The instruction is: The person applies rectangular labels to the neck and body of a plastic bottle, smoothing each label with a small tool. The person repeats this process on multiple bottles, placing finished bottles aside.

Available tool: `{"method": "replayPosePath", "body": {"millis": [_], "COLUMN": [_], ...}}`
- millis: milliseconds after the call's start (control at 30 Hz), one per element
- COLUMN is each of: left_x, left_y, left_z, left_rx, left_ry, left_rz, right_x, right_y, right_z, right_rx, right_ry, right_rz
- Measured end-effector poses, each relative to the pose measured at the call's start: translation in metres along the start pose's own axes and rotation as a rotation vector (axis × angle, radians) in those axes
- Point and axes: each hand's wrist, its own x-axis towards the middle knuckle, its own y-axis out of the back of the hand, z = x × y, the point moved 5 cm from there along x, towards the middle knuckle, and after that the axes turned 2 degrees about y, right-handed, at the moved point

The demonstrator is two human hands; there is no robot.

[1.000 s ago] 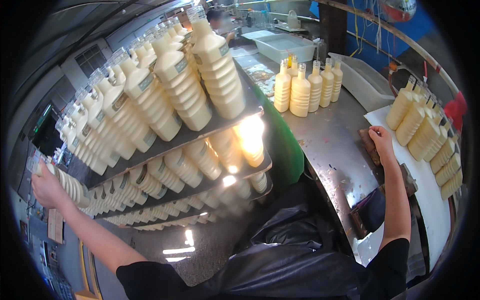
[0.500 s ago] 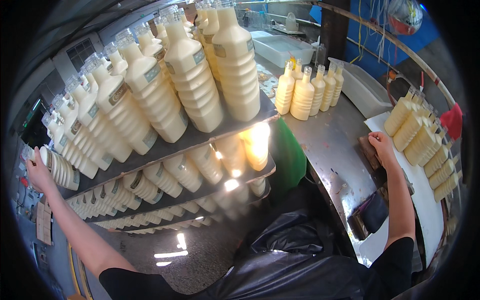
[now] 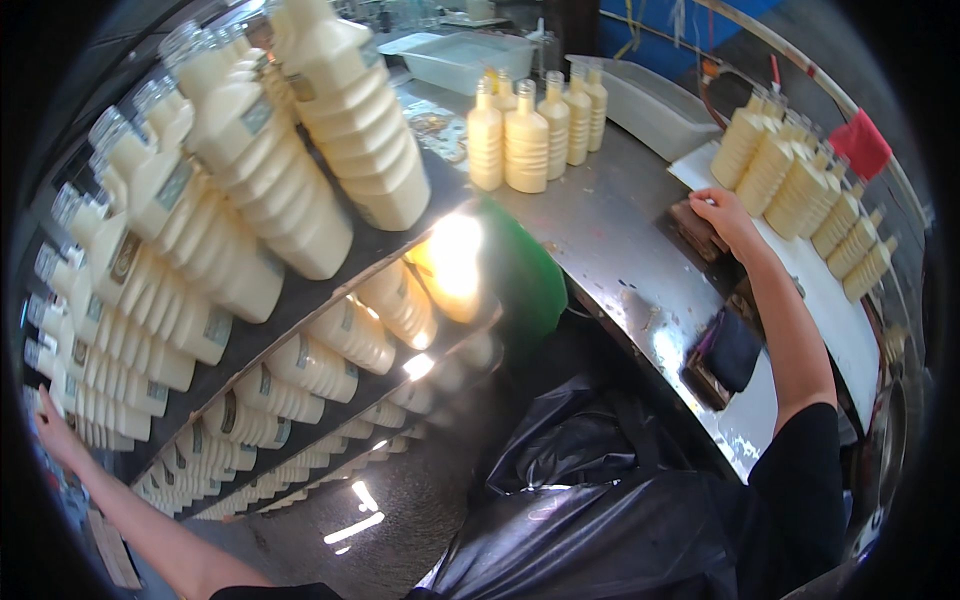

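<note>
Cream-coloured bottles with clear necks and small labels [image 3: 240, 170] stand in rows on a dark rack shelf [image 3: 290, 295] at the left. My left hand [image 3: 60, 438] is at the far left end of the top row, beside the last bottles [image 3: 95, 425]. The dark picture rim hides most of its fingers, so its grip is unclear. Over the bench at the right, my right hand [image 3: 724, 214] is closed, thumb against curled fingers. It lies at a brown block [image 3: 698, 232]; what is inside the fingers is hidden.
Several cream bottles [image 3: 525, 150] stand on the metal bench [image 3: 610, 225]; others line a white board [image 3: 825, 325] at the right. Two pale tubs [image 3: 460, 60] [image 3: 650, 105] sit behind. A dark pad [image 3: 728, 350] lies nearer me. Lower rack shelves carry more bottles [image 3: 300, 375]; something green [image 3: 525, 265] hangs between rack and bench.
The view has swung right, so rack and bench have shifted in the picture. My left hand is now closer to the left rim; earlier it was at an end bottle's neck. My right hand stays at the block.
</note>
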Motion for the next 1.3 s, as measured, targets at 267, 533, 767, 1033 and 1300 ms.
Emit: {"method": "replayPosePath", "body": {"millis": [267,533,767,1033,1300], "left_x": [0.059,-0.014,-0.129,-0.399,-0.537], "left_y": [-0.026,-0.022,0.195,0.217,0.113], "left_z": [-0.040,-0.005,0.249,0.563,0.791], "left_rx": [-0.529,-0.711,-0.937,-1.792,-1.561], "left_ry": [0.111,0.299,-0.083,-0.713,-0.773], "left_rz": [-0.184,0.016,0.642,-0.096,-0.753], "right_x": [0.007,0.006,-0.011,-0.108,-0.168], "right_y": [-0.017,0.019,0.079,0.131,0.094], "right_z": [0.022,0.055,0.100,0.134,0.155], "right_rx": [0.139,0.183,0.433,0.527,0.368], "right_ry": [0.077,0.050,-0.074,-0.129,-0.198], "right_rz": [-0.080,-0.001,0.123,0.056,-0.276]}}
